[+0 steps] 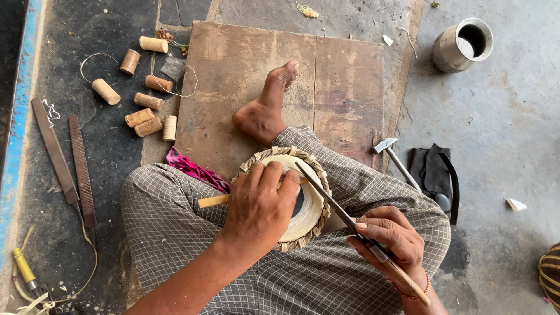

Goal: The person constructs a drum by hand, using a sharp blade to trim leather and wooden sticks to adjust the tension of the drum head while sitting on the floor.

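While the person sits cross-legged on the floor, here's what shows from the head view:

Left hand: the left hand (pixel 259 204) lies flat on top of the drum head (pixel 307 201), fingers spread a bit and pressing down, so the grip isn't pinching anything, just holding it steady.

Right hand: the right hand (pixel 389 238) has its grip wrapped tight round the handle of a long thin file (pixel 341 211), whose tip reaches across the drum skin.

Drum head: round, pale skin with a dark centre and a braided strap rim, sitting in the lap on the checked cloth (pixel 326 274), just behind the bare foot (pixel 265 111).

Stick: a small wooden stick (pixel 213 200) pokes out from under the left hand.

Board: a worn wooden board (pixel 344 76) lies under the foot.

Pegs: a bunch of wooden pegs (pixel 146 102) are scattered on the floor to the left, well apart from the drum.

Files: two big flat rasps (pixel 70 160) lie further left.

Hammer: a small hammer (pixel 396 160) rests to the right beside a black cloth (pixel 430 169).

Cup: a metal cup (pixel 462 45) stands at top right.
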